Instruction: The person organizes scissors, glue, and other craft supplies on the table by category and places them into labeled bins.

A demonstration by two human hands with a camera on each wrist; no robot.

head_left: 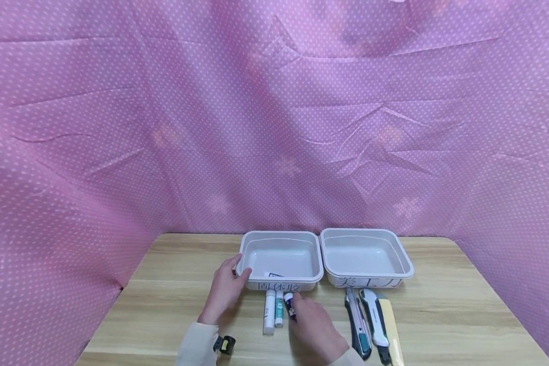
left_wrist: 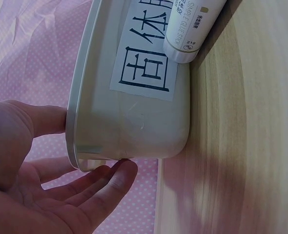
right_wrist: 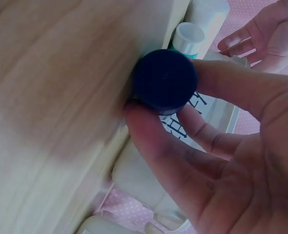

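Observation:
My left hand (head_left: 225,288) holds the left corner of a white plastic box (head_left: 279,235); in the left wrist view, its thumb is at the rim and its fingertips touch the end wall. My right hand (head_left: 315,325) pinches a glue stick with a dark blue end (right_wrist: 166,80) between thumb and fingers, just in front of that box. To its left lie a white glue stick (head_left: 269,312) and a green-and-white glue stick (head_left: 279,310), side by side. A paper label with Chinese characters (left_wrist: 146,70) is stuck on the box's front.
A second white box (head_left: 363,232), also labelled, stands to the right. In front of it lie several utility knives: a grey-and-black one (head_left: 358,323), a white-and-black one (head_left: 375,317) and a yellow one (head_left: 390,328). Pink dotted cloth (head_left: 274,127) hangs behind the wooden table (head_left: 444,305).

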